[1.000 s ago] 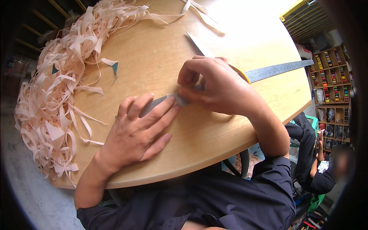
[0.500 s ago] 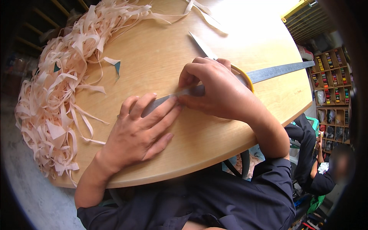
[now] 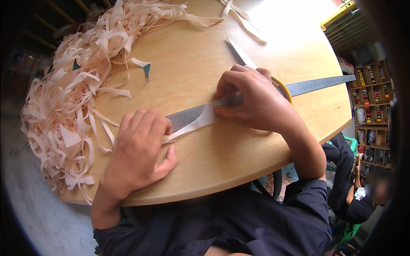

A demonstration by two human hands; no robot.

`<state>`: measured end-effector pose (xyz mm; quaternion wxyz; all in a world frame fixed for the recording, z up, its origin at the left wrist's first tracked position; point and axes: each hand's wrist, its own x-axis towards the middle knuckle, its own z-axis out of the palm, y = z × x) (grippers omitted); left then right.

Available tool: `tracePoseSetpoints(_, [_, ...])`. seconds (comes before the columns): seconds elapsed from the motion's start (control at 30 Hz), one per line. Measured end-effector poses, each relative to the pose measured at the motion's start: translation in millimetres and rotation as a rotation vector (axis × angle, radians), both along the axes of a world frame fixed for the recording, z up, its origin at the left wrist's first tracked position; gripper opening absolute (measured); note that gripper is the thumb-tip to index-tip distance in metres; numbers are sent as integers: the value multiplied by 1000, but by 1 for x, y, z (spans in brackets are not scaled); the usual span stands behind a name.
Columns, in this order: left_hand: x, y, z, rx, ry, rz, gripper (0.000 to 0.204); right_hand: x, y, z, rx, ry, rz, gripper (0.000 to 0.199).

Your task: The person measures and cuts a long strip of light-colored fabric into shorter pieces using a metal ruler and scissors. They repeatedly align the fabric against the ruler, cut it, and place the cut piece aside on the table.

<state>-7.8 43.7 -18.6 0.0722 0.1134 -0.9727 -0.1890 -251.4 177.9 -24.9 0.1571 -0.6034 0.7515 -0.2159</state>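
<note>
A pale peach fabric strip lies along and partly over a metal ruler on the wooden table. My left hand is bent over the ruler's left end, fingers close together and thumb apart, with the strip's narrow end running in under the fingers. Their tips are hidden. My right hand is closed on the strip's wider end at the ruler, thumb and fingers pinching. Scissors with a yellow handle hang on that same hand, blades pointing away to the far left.
A big heap of peach fabric strips covers the table's left side. A small scrap with a dark green tip lies beside it. At right are a shelf of thread spools and a seated person. The table has a curved near edge.
My left hand has drawn back left and its fingers have bent, uncovering more of the strip and ruler. My right hand still pinches the strip. The whole view has shifted slightly.
</note>
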Motion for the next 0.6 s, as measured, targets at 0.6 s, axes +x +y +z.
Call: tracePoseSetpoints(0.6, [20,-3,16,373,32,380,16,1,0,1,8,9,15,21])
